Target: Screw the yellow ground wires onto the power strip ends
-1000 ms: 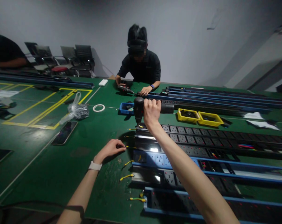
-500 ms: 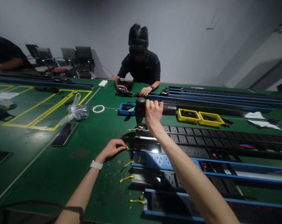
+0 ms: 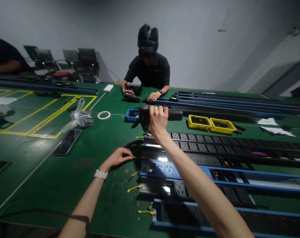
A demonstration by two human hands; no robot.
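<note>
At the far left of the frame a person in a dark top point(image 3: 6, 54) sits behind the tabletop point(image 3: 97, 135), near a row of chairs point(image 3: 86, 59) at upper left. A dark phone point(image 3: 65, 142) lies left of centre, just below a clear plastic bag point(image 3: 81, 117) of small dark parts; a white ring point(image 3: 104, 115) lies flat to the bag's right. Below, at lower centre-left, the left hand point(image 3: 118, 157) has thumb and fingertips together on the end of a yellow wire point(image 3: 139, 157), which leads toward the left ends of the socket strips point(image 3: 199, 147). Near the middle, a blue bin point(image 3: 131, 115) is partly hidden by the black power tool point(image 3: 144, 114), which points downward at the end of the farthest strip in this group; whether its tip touches cannot be told. The right hand point(image 3: 159, 119) is clamped around the tool's grip. Beyond it, at upper centre, a co-worker point(image 3: 150, 69) leans over a long strip. The socket strips fill the lower right, with two yellow bins point(image 3: 223, 125) beyond them.
</note>
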